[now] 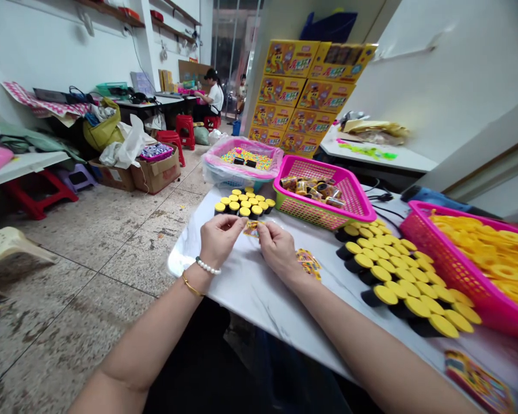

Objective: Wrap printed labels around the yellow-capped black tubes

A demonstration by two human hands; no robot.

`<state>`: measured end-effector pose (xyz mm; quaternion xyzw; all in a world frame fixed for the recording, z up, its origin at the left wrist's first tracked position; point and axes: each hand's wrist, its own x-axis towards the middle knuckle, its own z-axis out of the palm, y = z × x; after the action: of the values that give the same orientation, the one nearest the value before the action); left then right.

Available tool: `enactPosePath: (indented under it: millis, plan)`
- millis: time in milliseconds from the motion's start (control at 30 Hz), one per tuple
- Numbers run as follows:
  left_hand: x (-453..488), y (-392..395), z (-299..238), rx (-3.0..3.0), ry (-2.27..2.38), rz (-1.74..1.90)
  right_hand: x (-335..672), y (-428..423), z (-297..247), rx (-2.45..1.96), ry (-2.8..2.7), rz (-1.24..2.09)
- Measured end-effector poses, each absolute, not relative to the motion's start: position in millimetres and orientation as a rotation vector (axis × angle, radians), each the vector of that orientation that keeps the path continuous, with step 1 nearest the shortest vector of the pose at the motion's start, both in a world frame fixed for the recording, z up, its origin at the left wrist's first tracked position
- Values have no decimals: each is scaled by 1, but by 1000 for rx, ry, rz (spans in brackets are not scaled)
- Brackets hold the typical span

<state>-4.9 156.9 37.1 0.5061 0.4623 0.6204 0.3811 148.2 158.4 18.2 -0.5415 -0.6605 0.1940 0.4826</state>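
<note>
My left hand (219, 237) and my right hand (277, 247) meet over the white table (259, 287), both pinching a small colourful sticker (252, 228) between thumb and fingers. A pearl bracelet and a gold bangle sit on my left wrist. Just beyond the sticker stands a cluster of black tubs with yellow lids (244, 204). A small pile of more stickers (308, 263) lies by my right wrist. To the right, many more yellow-lidded black tubs (397, 276) lie in rows.
A pink and green basket (323, 192) holds wrapped items, a pink basket (453, 270) holds yellow rings, and a bag-lined tub (242, 158) holds colourful beads. Yellow cartons (302, 98) are stacked behind. A person (213, 95) sits at a far desk. Red stools and boxes stand on the floor at left.
</note>
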Motion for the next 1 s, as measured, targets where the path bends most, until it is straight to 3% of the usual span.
enactPosePath:
  millis: [100, 233, 500, 700, 833, 1000]
  plan:
    - [-4, 157, 37, 1227, 1231, 1657, 149, 158, 21, -1341, -1601, 398]
    - [-4, 159, 32, 1365, 1202, 1418, 148, 158, 22, -1287, -1654, 354]
    - [-4, 166, 25, 1269, 1175, 1284, 144, 157, 12, -1213, -1859, 194]
    - [-24, 168, 31, 844, 1169, 1484, 146, 187, 42, -1055, -1950, 15]
    - [-57, 169, 31, 426, 951, 1538, 120, 223, 67, -1005, -2387, -269]
    - [-77, 169, 33, 382, 869, 1473, 84, 253, 67, -976, -2790, -337]
